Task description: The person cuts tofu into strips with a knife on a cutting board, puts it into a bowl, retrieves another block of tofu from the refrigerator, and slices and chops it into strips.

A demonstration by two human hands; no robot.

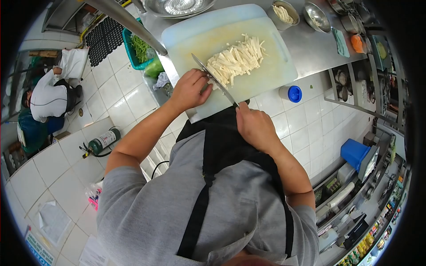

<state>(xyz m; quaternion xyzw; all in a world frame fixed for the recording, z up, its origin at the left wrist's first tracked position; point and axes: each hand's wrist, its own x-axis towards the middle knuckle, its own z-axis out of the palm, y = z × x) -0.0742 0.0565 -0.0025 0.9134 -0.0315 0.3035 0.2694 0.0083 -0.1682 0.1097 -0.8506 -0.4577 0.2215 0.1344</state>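
Observation:
My right hand (257,126) is closed round the handle of a kitchen knife (224,88), whose blade slants up and left across the cutting board (270,73). Beside the blade, on its left, sits my left hand (191,90) with its fingers curled and the thumb near the steel. What lies under those fingers is hidden. Just right of the blade spreads a heap of pale, cream-coloured cut strips (239,57), their kind not clear from here. The board is whitish, with yellowish staining, and lies on a steel table (310,57).
Metal bowls (317,17) and a container of pale strips (284,14) stand at the back right near a green cloth (341,43). A teal crate of greens (141,48) is left. Below are a blue-lidded tub (294,94) and a fire extinguisher (104,141). Another person (49,95) works far left.

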